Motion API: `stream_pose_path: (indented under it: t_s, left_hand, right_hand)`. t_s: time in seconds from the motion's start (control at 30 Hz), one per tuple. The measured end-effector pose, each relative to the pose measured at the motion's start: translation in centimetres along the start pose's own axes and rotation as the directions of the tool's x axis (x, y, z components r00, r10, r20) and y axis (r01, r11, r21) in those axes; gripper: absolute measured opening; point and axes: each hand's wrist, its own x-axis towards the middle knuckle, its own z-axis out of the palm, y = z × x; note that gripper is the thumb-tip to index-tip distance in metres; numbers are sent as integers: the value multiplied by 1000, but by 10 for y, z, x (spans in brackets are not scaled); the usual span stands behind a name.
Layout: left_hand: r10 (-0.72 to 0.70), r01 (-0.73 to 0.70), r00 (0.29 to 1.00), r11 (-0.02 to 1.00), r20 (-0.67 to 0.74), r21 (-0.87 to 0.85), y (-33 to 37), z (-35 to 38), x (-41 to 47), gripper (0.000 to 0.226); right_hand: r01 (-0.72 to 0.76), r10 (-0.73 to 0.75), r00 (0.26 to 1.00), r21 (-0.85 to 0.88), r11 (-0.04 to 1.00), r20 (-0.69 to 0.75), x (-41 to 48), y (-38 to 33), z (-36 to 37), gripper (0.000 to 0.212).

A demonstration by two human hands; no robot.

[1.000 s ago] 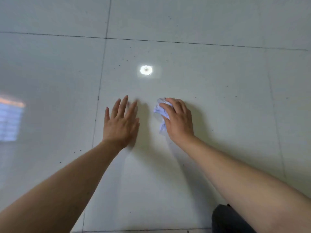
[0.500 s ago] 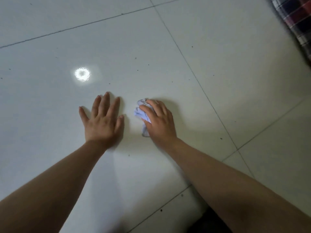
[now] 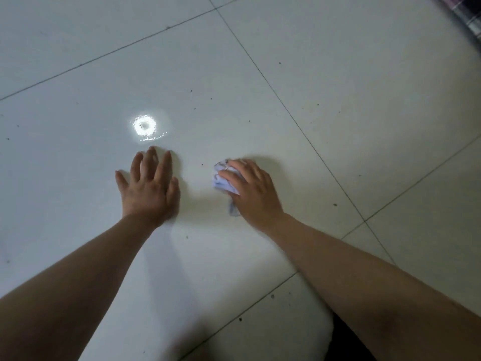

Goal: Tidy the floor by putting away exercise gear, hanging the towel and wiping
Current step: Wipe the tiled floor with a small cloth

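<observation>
My right hand point(image 3: 253, 192) presses a crumpled white wipe point(image 3: 223, 178) flat against the glossy white tiled floor point(image 3: 325, 105); only the wipe's left edge shows past my fingers. My left hand point(image 3: 149, 188) lies palm down on the same tile, fingers spread, holding nothing, a hand's width to the left of the wipe. Small dark specks of dirt are scattered over the tiles around both hands.
A bright round reflection of a ceiling lamp point(image 3: 144, 126) shines on the floor just beyond my left hand. A checked fabric edge point(image 3: 468, 14) shows in the top right corner. Dark clothing point(image 3: 343, 342) is at the bottom between my arms.
My right hand has slid the wipe to the right, widening the gap to my left hand. The view has turned, so the tile joints run diagonally and the checked fabric shows at the top right.
</observation>
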Motion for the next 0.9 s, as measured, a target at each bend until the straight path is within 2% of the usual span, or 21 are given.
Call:
stream_pose_path:
  t_s: [0.1, 0.2, 0.33, 0.43, 0.5, 0.57, 0.67, 0.8, 0.9]
  left_hand:
    - [22, -21, 1000, 1000, 9, -23, -1, -6, -4, 55]
    - [35, -35, 999, 999, 25, 6, -6, -13, -9, 56]
    - [-54, 55, 998, 998, 43, -32, -12, -19, -17, 59]
    - [-125, 128, 991, 990, 45, -58, -21, -21, -25, 60]
    - [-185, 188, 981, 981, 59, -48, -30, -19, -29, 61]
    - [-271, 275, 960, 959, 70, -65, -41, -17, -32, 64]
    - [-372, 389, 915, 916, 154, -96, -54, -10, -35, 67]
    - [-371, 420, 884, 897, 284, -135, -57, -4, -33, 66]
    - [-360, 423, 884, 888, 297, -180, -59, -2, -31, 66]
  right_hand:
    - [-98, 98, 995, 8, 995, -24, 4, 5, -1, 31]
    - [-88, 91, 995, 45, 995, -46, 13, -1, 1, 35]
    - [-88, 89, 996, 111, 990, -3, 43, -11, 4, 45]
    - [-131, 132, 991, 133, 982, 0, 76, -19, 12, 42]
    - [-70, 71, 998, 175, 982, 2, 99, -28, 21, 39]
    - [111, -118, 993, 218, 970, 20, 111, -47, 33, 36]
    - [334, -351, 935, 206, 920, 52, 103, -71, 46, 33]
    - [371, -376, 926, 174, 912, -2, 94, -55, 46, 31]
    - [222, -222, 975, 139, 965, -17, 107, -52, 48, 35]
